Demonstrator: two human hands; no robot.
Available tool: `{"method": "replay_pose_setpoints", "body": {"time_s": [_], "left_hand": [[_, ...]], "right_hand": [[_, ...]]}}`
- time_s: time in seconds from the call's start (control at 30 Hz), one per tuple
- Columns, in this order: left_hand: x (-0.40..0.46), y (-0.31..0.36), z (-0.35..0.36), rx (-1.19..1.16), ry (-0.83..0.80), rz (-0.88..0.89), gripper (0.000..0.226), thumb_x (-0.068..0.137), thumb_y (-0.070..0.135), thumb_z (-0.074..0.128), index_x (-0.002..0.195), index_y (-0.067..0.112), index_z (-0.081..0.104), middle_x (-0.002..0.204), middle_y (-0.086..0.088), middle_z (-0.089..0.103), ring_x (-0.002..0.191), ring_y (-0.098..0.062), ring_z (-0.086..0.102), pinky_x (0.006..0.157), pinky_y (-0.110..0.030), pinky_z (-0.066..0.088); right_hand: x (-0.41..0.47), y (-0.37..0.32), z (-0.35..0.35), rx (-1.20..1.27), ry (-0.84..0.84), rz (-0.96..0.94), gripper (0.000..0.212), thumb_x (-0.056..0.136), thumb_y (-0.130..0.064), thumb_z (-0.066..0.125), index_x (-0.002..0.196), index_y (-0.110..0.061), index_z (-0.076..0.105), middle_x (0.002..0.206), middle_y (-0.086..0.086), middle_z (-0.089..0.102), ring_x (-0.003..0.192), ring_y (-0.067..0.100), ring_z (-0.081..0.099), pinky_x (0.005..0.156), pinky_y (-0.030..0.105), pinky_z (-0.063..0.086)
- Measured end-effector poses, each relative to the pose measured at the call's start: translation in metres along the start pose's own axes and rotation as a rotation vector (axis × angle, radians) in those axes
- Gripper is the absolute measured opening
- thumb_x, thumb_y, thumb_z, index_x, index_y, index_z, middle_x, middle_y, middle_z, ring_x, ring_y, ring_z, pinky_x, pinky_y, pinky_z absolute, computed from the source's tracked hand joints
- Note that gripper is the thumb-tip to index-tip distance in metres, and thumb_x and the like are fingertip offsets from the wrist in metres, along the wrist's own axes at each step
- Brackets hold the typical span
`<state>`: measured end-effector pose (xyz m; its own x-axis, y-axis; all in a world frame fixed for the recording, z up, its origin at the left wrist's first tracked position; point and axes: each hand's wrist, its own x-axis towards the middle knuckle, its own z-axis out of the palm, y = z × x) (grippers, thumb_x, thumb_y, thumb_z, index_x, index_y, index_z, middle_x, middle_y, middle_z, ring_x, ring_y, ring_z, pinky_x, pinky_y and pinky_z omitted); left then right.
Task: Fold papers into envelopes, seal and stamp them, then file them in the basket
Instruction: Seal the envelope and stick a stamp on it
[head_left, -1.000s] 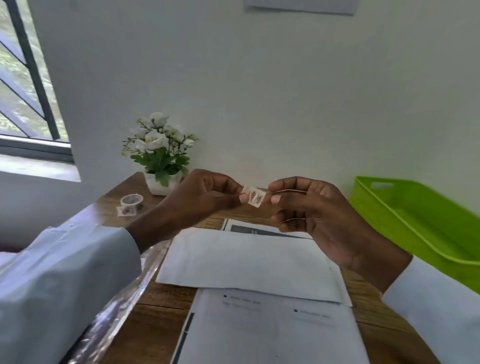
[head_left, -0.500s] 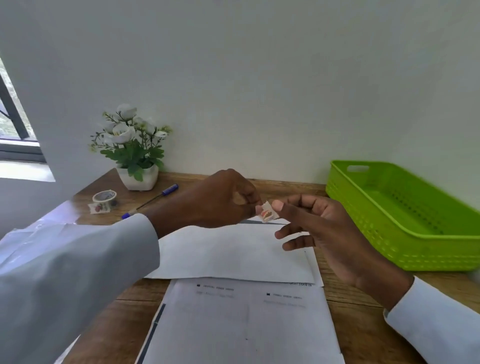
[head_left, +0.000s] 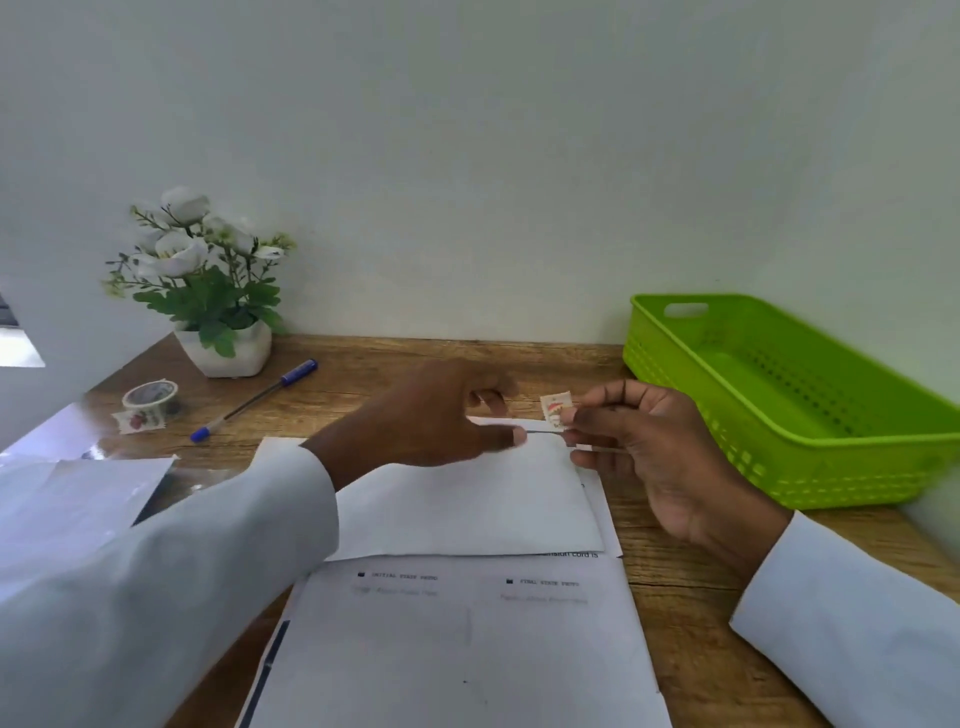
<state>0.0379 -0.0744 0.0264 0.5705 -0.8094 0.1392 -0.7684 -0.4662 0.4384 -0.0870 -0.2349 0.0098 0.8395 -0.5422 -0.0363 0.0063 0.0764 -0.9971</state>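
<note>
A small stamp (head_left: 556, 408) with a scalloped edge is held upright in the air, pinched between the thumb and forefinger of the right hand (head_left: 644, 457), above the far right corner of a white envelope (head_left: 467, 504). The envelope lies flat near the middle of the wooden tabletop (head_left: 675, 597), resting on printed sheets of paper (head_left: 457, 649) that reach toward the near edge. The left hand (head_left: 431, 415) hovers just beside the stamp, above the envelope's far edge, its fingers loosely curled with thumb and forefinger apart, holding nothing that can be made out. Both arms wear pale sleeves. A lime green plastic basket (head_left: 769, 447) with perforated walls stands at the right side of the tabletop, against the far wall. Toward the far left corner sit a white pot of white flowers (head_left: 208, 291), a blue pen (head_left: 254, 400) lying at a slant, and a roll of patterned tape (head_left: 150, 397). Clear plastic wrap (head_left: 62, 499) lies along the left edge.
</note>
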Motion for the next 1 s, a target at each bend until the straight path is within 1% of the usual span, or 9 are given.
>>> {"method": "replay_pose_setpoints", "body": {"time_s": [0.1, 0.23, 0.33, 0.43, 0.5, 0.57, 0.7, 0.83, 1.0], "left_hand": [[0.008, 0.001, 0.018, 0.089, -0.104, -0.048, 0.071, 0.072, 0.066, 0.067, 0.132, 0.03, 0.054, 0.125, 0.015, 0.06, 0.105, -0.006, 0.052, 0.085, -0.024, 0.042], [0.014, 0.003, 0.031, 0.083, -0.13, -0.024, 0.077, 0.066, 0.065, 0.074, 0.132, 0.027, 0.055, 0.127, 0.009, 0.057, 0.109, -0.011, 0.05, 0.092, -0.03, 0.046], [0.016, 0.004, 0.033, -0.007, -0.113, -0.047, 0.066, 0.064, 0.057, 0.081, 0.121, 0.027, 0.064, 0.114, 0.01, 0.061, 0.101, -0.011, 0.055, 0.087, -0.029, 0.05], [0.019, 0.001, 0.036, -0.146, -0.111, -0.053, 0.046, 0.063, 0.046, 0.086, 0.101, 0.024, 0.071, 0.096, 0.01, 0.067, 0.085, -0.009, 0.062, 0.073, -0.026, 0.053], [0.022, -0.003, 0.039, -0.238, -0.084, -0.056, 0.035, 0.066, 0.035, 0.087, 0.095, 0.019, 0.073, 0.089, 0.008, 0.069, 0.075, -0.006, 0.062, 0.065, -0.019, 0.051], [0.024, -0.006, 0.042, -0.293, -0.032, -0.057, 0.025, 0.07, 0.025, 0.086, 0.09, 0.015, 0.074, 0.083, 0.007, 0.069, 0.069, -0.005, 0.06, 0.061, -0.016, 0.048], [0.028, -0.014, 0.047, -0.392, 0.028, -0.047, 0.009, 0.077, 0.017, 0.079, 0.085, 0.013, 0.076, 0.081, -0.002, 0.075, 0.067, -0.007, 0.064, 0.067, -0.03, 0.054], [0.028, -0.016, 0.05, -0.4, 0.052, -0.031, 0.007, 0.083, 0.013, 0.073, 0.087, 0.008, 0.076, 0.084, -0.008, 0.075, 0.068, -0.01, 0.063, 0.066, -0.035, 0.054], [0.027, -0.014, 0.052, -0.434, 0.067, -0.05, 0.011, 0.086, 0.009, 0.067, 0.09, 0.006, 0.077, 0.083, -0.013, 0.075, 0.066, -0.011, 0.059, 0.062, -0.026, 0.046]], "right_hand": [[0.002, 0.006, -0.002, 0.008, 0.044, 0.051, 0.022, 0.073, 0.002, 0.08, 0.083, -0.009, 0.064, 0.071, 0.007, 0.071, 0.064, 0.017, 0.071, 0.059, 0.032, 0.061], [0.004, 0.01, -0.003, -0.009, 0.077, 0.078, 0.023, 0.073, 0.002, 0.08, 0.087, -0.007, 0.064, 0.077, 0.012, 0.071, 0.067, 0.02, 0.07, 0.062, 0.034, 0.061], [0.004, 0.012, -0.003, -0.029, 0.094, 0.096, 0.024, 0.073, 0.003, 0.08, 0.088, -0.006, 0.064, 0.08, 0.015, 0.072, 0.065, 0.02, 0.069, 0.061, 0.033, 0.061], [0.004, 0.013, -0.003, -0.04, 0.1, 0.103, 0.026, 0.072, 0.005, 0.08, 0.089, -0.005, 0.064, 0.079, 0.016, 0.072, 0.061, 0.018, 0.068, 0.058, 0.03, 0.061], [0.004, 0.014, -0.003, -0.046, 0.105, 0.105, 0.027, 0.071, 0.006, 0.081, 0.09, -0.004, 0.064, 0.077, 0.016, 0.072, 0.059, 0.018, 0.068, 0.056, 0.028, 0.06], [0.004, 0.015, -0.003, -0.048, 0.111, 0.105, 0.027, 0.071, 0.005, 0.081, 0.09, -0.004, 0.065, 0.075, 0.016, 0.073, 0.057, 0.017, 0.069, 0.055, 0.026, 0.06], [0.005, 0.017, -0.001, -0.036, 0.122, 0.101, 0.029, 0.071, 0.006, 0.081, 0.091, -0.002, 0.063, 0.072, 0.016, 0.072, 0.052, 0.016, 0.068, 0.051, 0.023, 0.059], [0.007, 0.019, 0.002, -0.037, 0.143, 0.084, 0.033, 0.067, 0.003, 0.085, 0.091, -0.002, 0.063, 0.074, 0.017, 0.072, 0.051, 0.016, 0.066, 0.047, 0.022, 0.056], [0.01, 0.022, 0.005, -0.051, 0.148, 0.067, 0.036, 0.065, 0.003, 0.087, 0.092, -0.001, 0.063, 0.072, 0.015, 0.071, 0.049, 0.015, 0.064, 0.049, 0.022, 0.057]]}}
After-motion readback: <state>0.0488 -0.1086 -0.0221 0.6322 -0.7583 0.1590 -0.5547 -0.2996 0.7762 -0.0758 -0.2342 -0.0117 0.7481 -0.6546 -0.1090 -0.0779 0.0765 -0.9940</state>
